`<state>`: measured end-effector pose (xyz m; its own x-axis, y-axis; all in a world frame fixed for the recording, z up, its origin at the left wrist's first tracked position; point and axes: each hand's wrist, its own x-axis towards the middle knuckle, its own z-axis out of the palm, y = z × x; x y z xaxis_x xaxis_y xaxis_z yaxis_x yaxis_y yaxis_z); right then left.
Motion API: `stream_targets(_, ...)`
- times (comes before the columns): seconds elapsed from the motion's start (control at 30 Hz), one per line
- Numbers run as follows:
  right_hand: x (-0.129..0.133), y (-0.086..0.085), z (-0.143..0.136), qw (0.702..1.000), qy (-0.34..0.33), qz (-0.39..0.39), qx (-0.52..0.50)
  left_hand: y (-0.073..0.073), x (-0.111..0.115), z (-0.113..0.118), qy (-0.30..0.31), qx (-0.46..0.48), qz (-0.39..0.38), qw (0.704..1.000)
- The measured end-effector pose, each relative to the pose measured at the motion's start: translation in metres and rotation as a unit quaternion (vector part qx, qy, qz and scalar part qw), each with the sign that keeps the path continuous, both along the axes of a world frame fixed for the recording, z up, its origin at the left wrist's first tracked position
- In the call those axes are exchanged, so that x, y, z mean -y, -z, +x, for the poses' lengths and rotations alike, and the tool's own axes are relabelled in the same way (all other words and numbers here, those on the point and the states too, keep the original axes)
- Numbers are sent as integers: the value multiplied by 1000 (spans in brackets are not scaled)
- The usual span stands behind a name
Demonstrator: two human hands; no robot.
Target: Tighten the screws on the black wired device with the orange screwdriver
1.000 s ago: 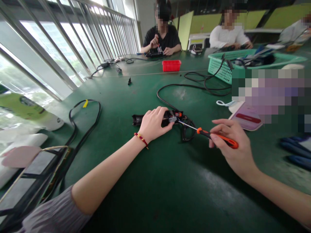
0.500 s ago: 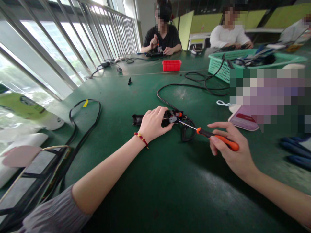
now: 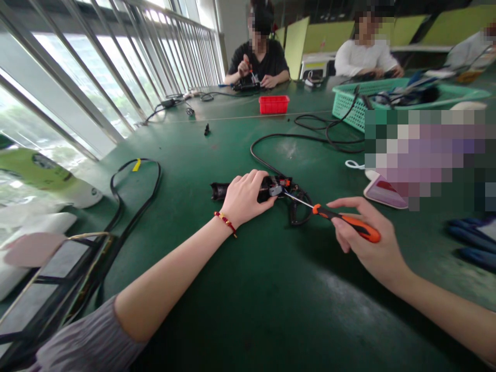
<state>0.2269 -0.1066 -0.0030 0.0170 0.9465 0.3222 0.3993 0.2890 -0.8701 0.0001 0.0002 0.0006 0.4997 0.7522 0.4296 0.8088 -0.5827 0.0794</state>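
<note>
— What fills the view from where you sit?

— The green table takes nearly all of it, with the window railing running along my left. Across the far end two people sit, one in a black top busy over a device, one in a white top. A green mesh basket full of cables stands at the far right, and a small red bin sits near mid-table. A black cable loop with a yellow tag lies off to my left.

— And the piece under your hands?

— A black opened device lies flat on the table just ahead of me, its inner wiring and an orange part exposed, its black power cord curving away toward the basket.

— Your left hand?

— My left hand lies on top of the device body, fingers curled over it and thumb pressed along its near side, pinning it to the table. A red bead bracelet sits on that wrist.

— The right?

— My right hand is closed loosely round the orange-and-black handle of a screwdriver, index finger stretched out above it. The metal shaft slants up-left, and its tip touches the device's exposed end just beside my left thumb.
</note>
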Motion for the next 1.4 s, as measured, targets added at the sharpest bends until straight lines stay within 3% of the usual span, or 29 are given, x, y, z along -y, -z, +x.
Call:
stream_targets(0.17, -1, 2, 0, 988, 47, 147, -21, 1, 0, -1, 1, 2, -2, 1000)
stream_targets(0.4, 0, -1, 1, 1000, -13, -9, 1, 0, 0, 0, 4, 7, -3, 1000)
stream_targets(0.6, -1, -1, -2, 990, 60, 129, -6, -1, 0, 0, 4, 6, -5, 1000)
stream_targets(0.77, -1, 0, 0, 1000, 3, 19, -11, -1, 1, 0, -2, 4, -8, 1000)
stream_targets(0.83, 0, 1, 0, 1000, 10, 16, -5, -1, 0, 0, -1, 4, -6, 1000)
stream_targets(1.0, 0, 1, -2, 987, 43, 153, -31, 0, 0, 0, 1, 2, -1, 1000)
stream_targets(1.23, 1, -2, 1, 1000, 6, 22, 12, 1, -1, -1, 4, 4, 3, 1000)
stream_targets(1.4, 2, -2, 0, 1000, 2, 6, -18, 2, -2, -1, 7, 7, 1, 1000)
